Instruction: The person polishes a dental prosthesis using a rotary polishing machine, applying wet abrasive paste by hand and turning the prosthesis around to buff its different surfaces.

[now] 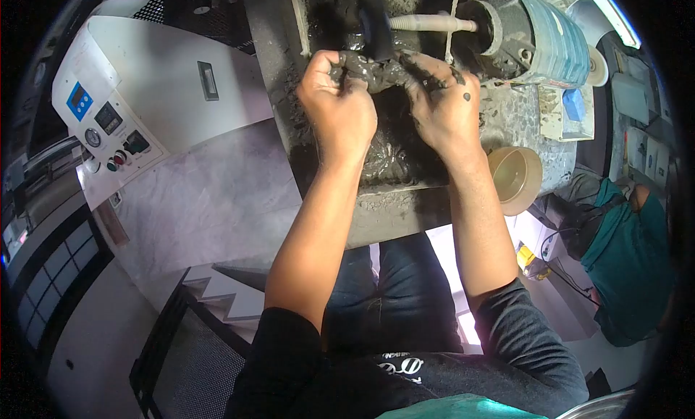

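Observation:
My left hand (337, 107) and my right hand (447, 106) grip the two ends of a small piece coated in wet dark-grey slurry (376, 73). Its own kind is hidden under the coating. Fingers of both hands are curled around it, and spots of slurry cover my right knuckles. Just above the piece is a dark, blurred wheel (375, 24) on a pale tapered spindle (433, 23). Whether the piece touches the wheel I cannot tell. Below my hands lies a tray of wet slurry (391, 162).
A motor (546, 39) wrapped in bluish plastic drives in from the right. A tan bowl (515, 180) sits beside my right forearm. Near it is a small box with a blue item (573, 104). A white machine with a control panel (108, 122) stands left.

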Demonstrator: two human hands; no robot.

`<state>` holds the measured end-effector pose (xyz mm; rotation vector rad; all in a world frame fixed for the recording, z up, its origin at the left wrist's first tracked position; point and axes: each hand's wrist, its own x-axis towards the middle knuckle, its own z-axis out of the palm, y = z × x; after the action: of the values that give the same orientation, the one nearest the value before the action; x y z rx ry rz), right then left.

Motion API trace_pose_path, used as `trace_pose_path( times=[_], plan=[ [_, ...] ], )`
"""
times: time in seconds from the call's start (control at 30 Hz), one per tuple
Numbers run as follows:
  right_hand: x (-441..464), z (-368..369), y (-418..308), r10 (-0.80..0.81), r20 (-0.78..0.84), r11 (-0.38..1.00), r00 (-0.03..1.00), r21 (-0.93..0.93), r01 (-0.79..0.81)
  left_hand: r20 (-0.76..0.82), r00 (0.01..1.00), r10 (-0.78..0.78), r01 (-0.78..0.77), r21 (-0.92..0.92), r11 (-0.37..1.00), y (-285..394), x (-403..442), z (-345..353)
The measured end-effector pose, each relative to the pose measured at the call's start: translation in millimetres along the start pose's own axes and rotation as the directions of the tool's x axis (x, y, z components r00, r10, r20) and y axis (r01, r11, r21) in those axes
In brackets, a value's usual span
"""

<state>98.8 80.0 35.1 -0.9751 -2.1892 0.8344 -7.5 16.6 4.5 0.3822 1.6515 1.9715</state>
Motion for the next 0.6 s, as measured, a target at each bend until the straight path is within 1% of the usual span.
trace_pose_path(
  times=[0.03, 0.07, 0.1, 0.17, 0.23, 0.3, 0.37, 0.4, 0.43, 0.5, 0.53, 0.57, 0.6],
  plan=[
    [0, 1, 1, 0.049, 0.001, 0.999, 0.999, -0.008, -0.049, -0.001, 1.0, -0.03, 0.03, 0.043, 0.999, 1, -2, 0],
    [-1, 0, 2, 0.097, 0.001, 0.995, 0.995, -0.018, -0.097, -0.004, 0.999, -0.038, 0.038, 0.011, 0.999, -9, 1, 0],
    [-1, -1, 2, 0.095, 0.001, 0.995, 0.996, -0.019, -0.095, -0.004, 0.999, -0.037, 0.037, 0.009, 0.999, -5, -1, 1],
    [1, -2, 0, -0.047, -0.003, 0.999, 0.999, -0.019, 0.047, -0.021, 0.999, -0.038, 0.035, -0.131, 0.991, 3, -4, 2],
    [3, -7, 1, -0.084, 0.013, 0.996, 0.996, -0.036, 0.084, 0.002, 0.998, -0.067, 0.067, -0.089, 0.994, 1, -5, 1],
    [4, -8, -1, -0.055, 0.023, 0.998, 0.998, -0.037, 0.056, 0.019, 0.995, -0.094, 0.095, -0.058, 0.994, 1, -7, 0],
    [5, -9, -1, -0.119, 0.031, 0.99, 0.992, -0.075, 0.121, -0.018, 0.997, -0.08, 0.073, -0.246, 0.967, 2, -6, 3],
    [5, -12, -4, -0.092, 0.035, 0.994, 0.995, -0.056, 0.094, -0.032, 0.994, -0.101, 0.089, -0.263, 0.961, 11, -8, 5],
    [3, -10, -1, -0.084, 0.04, 0.995, 0.996, -0.055, 0.086, -0.033, 0.993, -0.11, 0.098, -0.259, 0.961, 5, -9, 3],
    [6, -6, 2, -0.022, 0.04, 0.998, 0.999, -0.055, 0.024, -0.004, 0.991, -0.137, 0.135, -0.123, 0.983, -3, -5, 0],
    [6, -8, -1, -0.059, 0.08, 0.997, 0.995, -0.05, 0.063, -0.025, 0.995, -0.094, 0.093, -0.037, 0.995, -1, -6, -3],
    [8, -13, -4, -0.065, 0.075, 0.996, 0.995, -0.053, 0.069, -0.004, 1.0, 0.027, -0.027, -0.121, 0.992, -1, -7, -3],
    [7, -20, -11, -0.103, 0.084, 0.99, 0.991, -0.086, 0.11, 0.029, 0.997, 0.069, -0.066, -0.085, 0.994, 3, -8, -7]
  ],
)
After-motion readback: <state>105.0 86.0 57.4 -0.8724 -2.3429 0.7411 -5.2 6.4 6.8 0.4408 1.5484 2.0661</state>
